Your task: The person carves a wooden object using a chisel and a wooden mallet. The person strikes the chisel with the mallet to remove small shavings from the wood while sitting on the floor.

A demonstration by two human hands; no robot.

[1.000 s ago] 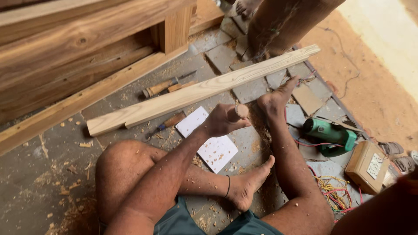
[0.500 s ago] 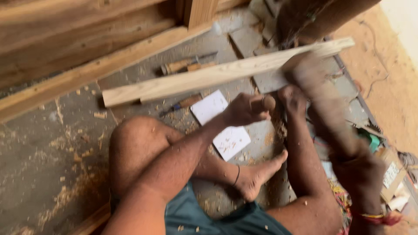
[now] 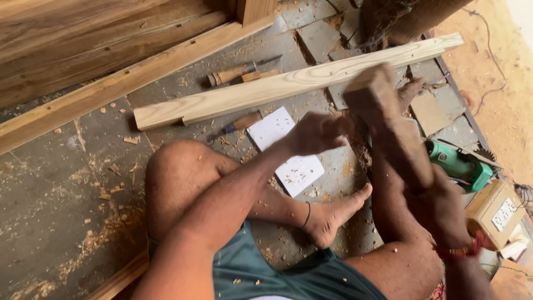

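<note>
Chiselling step: your left hand (image 3: 316, 133) is closed round a chisel handle (blade hidden) just below the long plank (image 3: 288, 83) on the floor; your right hand (image 3: 438, 208) grips a raised wooden mallet (image 3: 383, 119) — next, probably, a square blow.

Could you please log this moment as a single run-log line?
left hand: gripping chisel handle | right hand: holding wooden mallet raised | plank: on floor

My right hand (image 3: 438, 205) and its wooden mallet (image 3: 383, 116) are motion-blurred; just beside the mallet, whatever my left hand (image 3: 316, 133) grips is hidden.
</note>
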